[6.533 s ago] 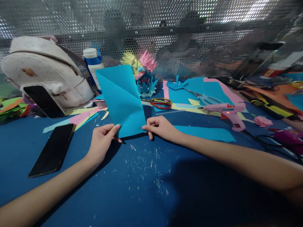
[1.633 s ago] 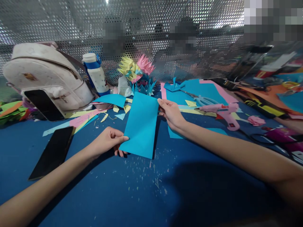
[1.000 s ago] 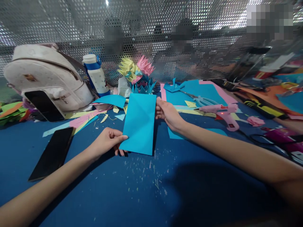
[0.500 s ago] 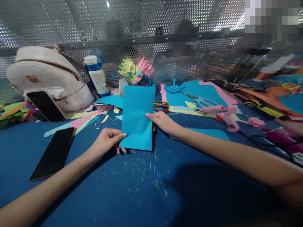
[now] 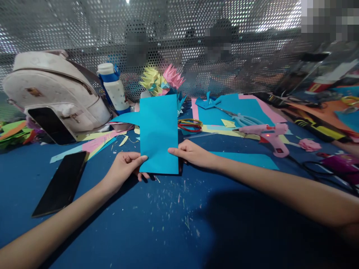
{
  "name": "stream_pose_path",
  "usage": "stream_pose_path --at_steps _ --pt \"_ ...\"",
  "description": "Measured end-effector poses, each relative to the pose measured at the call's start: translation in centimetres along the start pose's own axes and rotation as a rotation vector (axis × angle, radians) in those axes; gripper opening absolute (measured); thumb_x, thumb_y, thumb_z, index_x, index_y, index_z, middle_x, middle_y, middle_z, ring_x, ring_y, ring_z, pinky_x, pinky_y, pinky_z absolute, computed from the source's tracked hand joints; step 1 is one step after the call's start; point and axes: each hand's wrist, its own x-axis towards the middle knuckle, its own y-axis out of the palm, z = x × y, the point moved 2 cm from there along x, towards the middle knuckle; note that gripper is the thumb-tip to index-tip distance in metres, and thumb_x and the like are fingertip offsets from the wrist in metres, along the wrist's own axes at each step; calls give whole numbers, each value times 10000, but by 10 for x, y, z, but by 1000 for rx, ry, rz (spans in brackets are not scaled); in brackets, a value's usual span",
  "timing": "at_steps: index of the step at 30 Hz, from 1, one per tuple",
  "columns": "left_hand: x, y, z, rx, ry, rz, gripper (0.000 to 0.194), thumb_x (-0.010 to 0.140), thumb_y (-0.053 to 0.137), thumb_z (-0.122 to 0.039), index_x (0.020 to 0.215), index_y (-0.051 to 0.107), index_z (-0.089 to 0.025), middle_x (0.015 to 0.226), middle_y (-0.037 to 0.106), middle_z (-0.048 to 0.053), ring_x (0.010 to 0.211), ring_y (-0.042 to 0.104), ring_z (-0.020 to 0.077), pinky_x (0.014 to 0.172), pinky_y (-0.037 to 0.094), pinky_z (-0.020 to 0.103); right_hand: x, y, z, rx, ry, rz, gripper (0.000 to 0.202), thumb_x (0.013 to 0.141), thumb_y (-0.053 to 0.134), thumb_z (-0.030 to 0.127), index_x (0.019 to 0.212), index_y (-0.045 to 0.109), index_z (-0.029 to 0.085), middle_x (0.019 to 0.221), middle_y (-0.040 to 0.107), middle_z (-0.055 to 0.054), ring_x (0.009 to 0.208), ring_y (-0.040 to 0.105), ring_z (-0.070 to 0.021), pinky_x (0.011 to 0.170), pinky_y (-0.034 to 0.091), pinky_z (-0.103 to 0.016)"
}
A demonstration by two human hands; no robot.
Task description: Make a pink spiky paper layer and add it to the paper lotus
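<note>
A blue paper rectangle (image 5: 159, 130) stands nearly upright above the blue table (image 5: 140, 231). My left hand (image 5: 126, 166) pinches its lower left edge, thumb in front and fingers partly hidden behind. On the lower right edge, my right hand (image 5: 193, 153) grips the same paper with its thumb across the front. Yellow and pink folded paper flowers (image 5: 162, 80) show behind the paper's top. Just right of the paper lie red and yellow rings (image 5: 190, 125). Small paper shreds are scattered below it.
Left are a white backpack (image 5: 53, 93), a bottle (image 5: 113, 87) and two phones, one lying flat (image 5: 61, 183). To the right lie blue-handled scissors (image 5: 244, 119), a pink glue gun (image 5: 269, 135) with its cord, a pink paper flower (image 5: 309, 145) and coloured sheets.
The blue paper has shifted slightly left and looks straighter. My right hand has slid down along its right edge, while my left hand keeps its hold.
</note>
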Motion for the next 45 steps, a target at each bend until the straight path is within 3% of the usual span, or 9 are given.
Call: stream_pose_path --at_steps 2,4,9,15,29,34,38,40,45 --pt "-1 0 0 7 2 -16 322 861 647 -397 681 655 -131 558 693 38 414 605 97 447 488 173 -2 4 3 33 6 104 640 951 434 532 425 513 174 421 528 -13 400 442 -78 539 411 -240" --pt "-1 1 -1 21 7 -28 332 860 643 -411 687 661 -129 591 712 56 416 598 96 464 500 183 -4 6 5 26 12 127 665 955 425 534 398 503 178 408 549 -24 392 470 -78 582 447 -240" --pt "-1 1 -2 33 -1 -41 356 847 643 -451 688 661 -133 580 705 60 417 596 110 467 508 203 -5 7 4 71 12 118 667 956 429 529 398 504 172 413 574 -35 380 488 -75 540 438 -225" --pt "-1 0 -2 -8 5 -85 345 847 646 -435 689 657 -129 585 696 54 440 604 111 477 511 202 -6 8 4 22 29 174 550 945 477 504 581 660 134 394 546 10 358 460 -61 460 377 -190" --pt "0 -2 -3 -72 -6 -83 318 843 656 -403 672 653 -135 567 692 40 438 604 98 463 501 182 -5 8 2 84 -10 188 545 936 484 515 573 644 142 422 556 9 373 468 -59 456 377 -185" --pt "0 1 -4 42 -16 35 362 829 660 -433 628 635 -133 536 690 51 434 635 122 440 497 185 -1 6 -4 76 14 99 583 895 522 576 502 576 148 455 547 -6 411 444 -69 489 397 -214" --pt "-1 3 -6 78 -1 78 372 840 639 -425 608 640 -134 538 699 65 446 652 129 433 497 178 4 1 -10 166 12 -44 567 855 538 639 527 466 182 452 389 57 399 292 -58 415 254 -228" --pt "-1 4 -7 97 5 107 374 849 628 -422 618 656 -129 556 711 77 430 638 119 436 499 177 6 -2 -13 212 31 -112 563 836 552 656 545 424 192 476 360 61 413 315 -62 416 226 -234" --pt "-1 4 -8 165 -3 213 385 876 601 -418 633 685 -131 577 722 78 431 640 114 457 518 180 9 -6 -14 309 86 -197 478 773 648 617 621 490 192 558 484 32 504 452 -95 475 341 -246"
